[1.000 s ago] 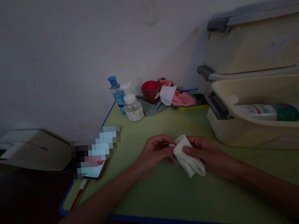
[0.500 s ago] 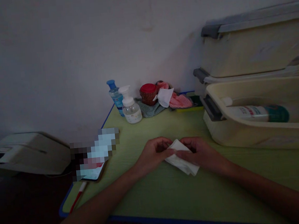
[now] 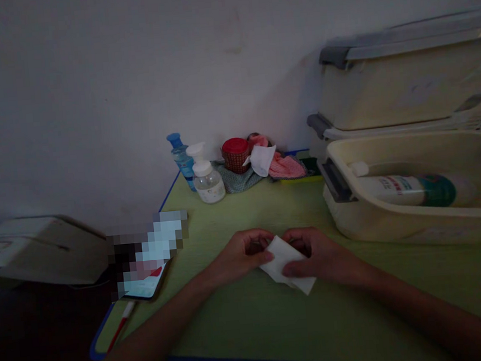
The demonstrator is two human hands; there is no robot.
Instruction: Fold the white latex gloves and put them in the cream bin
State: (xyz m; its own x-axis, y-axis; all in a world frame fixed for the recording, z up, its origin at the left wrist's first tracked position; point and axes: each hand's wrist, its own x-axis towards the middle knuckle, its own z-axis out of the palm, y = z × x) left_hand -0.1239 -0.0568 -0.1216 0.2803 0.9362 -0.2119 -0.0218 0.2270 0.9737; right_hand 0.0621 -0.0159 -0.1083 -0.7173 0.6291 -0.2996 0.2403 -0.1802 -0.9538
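Both of my hands meet over the middle of a green table (image 3: 245, 326) with a blue edge. Between them is a small folded white tissue (image 3: 283, 262), lying low against the tabletop. My left hand (image 3: 241, 256) pinches its left edge with curled fingers. My right hand (image 3: 321, 257) grips its right side, thumb on top. Part of the tissue is hidden under my fingers.
A phone (image 3: 146, 262) and a red pen (image 3: 121, 328) lie at the table's left edge. Two pump bottles (image 3: 204, 175), a red basket (image 3: 235, 154) and cloths (image 3: 281, 165) stand at the back. A cream tub (image 3: 396, 223) holding a spray can (image 3: 410, 191) fills the right.
My hands lowered the tissue from a raised, hanging position down flat onto the table, and it now looks more folded. The view also tilted slightly.
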